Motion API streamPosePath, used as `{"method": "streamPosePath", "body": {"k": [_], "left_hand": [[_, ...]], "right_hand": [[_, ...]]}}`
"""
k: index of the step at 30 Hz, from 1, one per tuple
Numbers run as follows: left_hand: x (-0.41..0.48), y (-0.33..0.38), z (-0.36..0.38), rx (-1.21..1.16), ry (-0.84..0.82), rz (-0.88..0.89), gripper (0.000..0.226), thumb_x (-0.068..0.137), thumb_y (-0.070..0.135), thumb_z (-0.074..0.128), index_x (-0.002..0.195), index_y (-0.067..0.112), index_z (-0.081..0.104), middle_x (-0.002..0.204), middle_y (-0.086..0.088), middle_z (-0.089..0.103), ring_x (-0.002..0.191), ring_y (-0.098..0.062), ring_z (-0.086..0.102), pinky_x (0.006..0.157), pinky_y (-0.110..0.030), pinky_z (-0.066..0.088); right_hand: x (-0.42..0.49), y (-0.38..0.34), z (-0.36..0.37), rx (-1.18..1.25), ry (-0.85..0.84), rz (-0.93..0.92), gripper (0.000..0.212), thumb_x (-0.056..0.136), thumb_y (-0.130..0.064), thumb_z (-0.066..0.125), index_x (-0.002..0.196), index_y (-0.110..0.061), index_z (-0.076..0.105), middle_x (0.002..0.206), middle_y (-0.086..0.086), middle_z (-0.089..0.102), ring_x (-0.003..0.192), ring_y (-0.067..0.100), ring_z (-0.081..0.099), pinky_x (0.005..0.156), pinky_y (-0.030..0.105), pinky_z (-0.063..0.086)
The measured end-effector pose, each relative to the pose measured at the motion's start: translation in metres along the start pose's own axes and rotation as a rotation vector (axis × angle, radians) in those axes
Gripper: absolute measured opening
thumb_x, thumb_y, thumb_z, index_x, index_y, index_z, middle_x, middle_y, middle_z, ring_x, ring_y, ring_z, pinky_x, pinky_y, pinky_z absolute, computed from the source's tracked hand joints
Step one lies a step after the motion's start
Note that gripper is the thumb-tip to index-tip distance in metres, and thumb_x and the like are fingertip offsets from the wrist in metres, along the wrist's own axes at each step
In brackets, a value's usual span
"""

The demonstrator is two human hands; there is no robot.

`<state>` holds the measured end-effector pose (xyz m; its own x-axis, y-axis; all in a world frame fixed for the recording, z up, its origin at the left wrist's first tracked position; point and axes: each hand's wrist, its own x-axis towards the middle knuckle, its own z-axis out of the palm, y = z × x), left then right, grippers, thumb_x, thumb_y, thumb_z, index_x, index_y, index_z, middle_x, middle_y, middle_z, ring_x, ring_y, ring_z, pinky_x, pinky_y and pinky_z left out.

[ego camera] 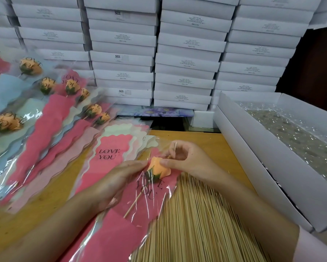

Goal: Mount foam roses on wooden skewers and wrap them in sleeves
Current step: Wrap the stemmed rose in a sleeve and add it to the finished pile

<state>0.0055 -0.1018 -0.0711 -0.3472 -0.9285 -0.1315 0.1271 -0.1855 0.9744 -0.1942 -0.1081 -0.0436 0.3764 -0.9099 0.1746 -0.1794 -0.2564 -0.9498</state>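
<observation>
Orange rose (158,170): left hand (121,176) flat, right hand (185,159) pinching.

One head-worn camera looks forward and down, close over the table (212,146)
</observation>
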Motion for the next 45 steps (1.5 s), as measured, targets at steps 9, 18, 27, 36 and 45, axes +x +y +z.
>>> {"method": "streamPosePath", "body": {"k": [9, 18, 27, 36, 45], "left_hand": [[0.001, -0.001, -0.003, -0.003, 0.003, -0.030, 0.030, 0.078, 0.024, 0.059, 0.089, 0.003, 0.077, 0.081, -0.019, 0.073, 0.069, -0.023, 0.071, 0.062, -0.024, 0.057], [0.002, -0.006, -0.006, -0.039, 0.023, -0.044, 0.048, 0.076, 0.027, 0.063, 0.110, -0.007, 0.066, 0.116, -0.036, 0.061, 0.106, -0.042, 0.061, 0.100, -0.050, 0.045], [-0.002, 0.001, -0.006, 0.022, -0.218, -0.027, 0.046, 0.072, 0.042, 0.079, 0.110, 0.016, 0.075, 0.110, -0.015, 0.072, 0.098, -0.026, 0.070, 0.081, -0.027, 0.056], [-0.007, 0.000, -0.007, -0.016, -0.268, -0.033, 0.036, 0.082, 0.020, 0.073, 0.115, 0.005, 0.068, 0.085, -0.010, 0.072, 0.067, -0.016, 0.070, 0.062, -0.025, 0.056], [-0.006, 0.000, -0.007, 0.054, -0.158, -0.019, 0.063, 0.064, 0.035, 0.083, 0.122, 0.016, 0.067, 0.114, -0.016, 0.071, 0.099, -0.028, 0.070, 0.086, -0.036, 0.055]], "right_hand": [[0.002, 0.007, -0.002, -0.050, -0.013, -0.004, 0.026, 0.085, -0.016, 0.073, 0.068, -0.034, 0.064, 0.082, 0.000, 0.071, 0.079, 0.013, 0.069, 0.066, 0.024, 0.056], [0.001, 0.008, -0.001, 0.010, -0.152, 0.015, 0.020, 0.096, -0.010, 0.058, 0.084, -0.001, 0.046, 0.088, 0.010, 0.076, 0.082, 0.023, 0.074, 0.073, 0.034, 0.061], [0.001, 0.009, -0.001, 0.052, -0.118, 0.035, 0.011, 0.099, -0.014, 0.054, 0.094, -0.019, 0.061, 0.091, 0.008, 0.076, 0.085, 0.022, 0.073, 0.079, 0.038, 0.060], [0.003, 0.010, -0.005, 0.023, 0.096, -0.027, 0.025, 0.089, -0.039, 0.061, 0.088, -0.014, 0.062, 0.086, -0.001, 0.075, 0.083, 0.015, 0.072, 0.079, 0.027, 0.057], [0.006, 0.032, -0.009, -0.111, 0.363, -0.064, 0.023, 0.094, -0.027, 0.061, 0.077, -0.010, 0.063, 0.097, 0.006, 0.073, 0.093, 0.021, 0.069, 0.084, 0.043, 0.056]]}}
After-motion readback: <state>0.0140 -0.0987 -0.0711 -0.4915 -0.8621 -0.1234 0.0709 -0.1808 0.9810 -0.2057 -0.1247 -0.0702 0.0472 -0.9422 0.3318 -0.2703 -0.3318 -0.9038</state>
